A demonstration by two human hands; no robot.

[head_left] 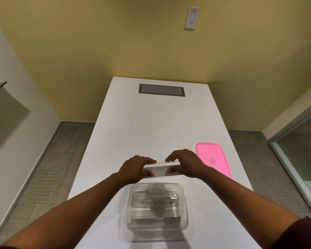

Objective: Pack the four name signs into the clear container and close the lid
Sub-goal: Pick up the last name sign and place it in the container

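Note:
A clear container stands on the white table close to me, lid off. Inside it lie two name signs, one reading SUPERMAN and one reading ELEPHANT. Just beyond the container, both hands grip a third name sign by its ends, above the table. My left hand holds its left end and my right hand its right end. My fingers hide most of its lettering. The pink lid lies flat to the right of my right hand. No fourth sign is visible.
A grey recessed cable hatch sits in the far end of the table. Yellow walls enclose the table, with a light switch high on the far wall. A glass partition stands at the right.

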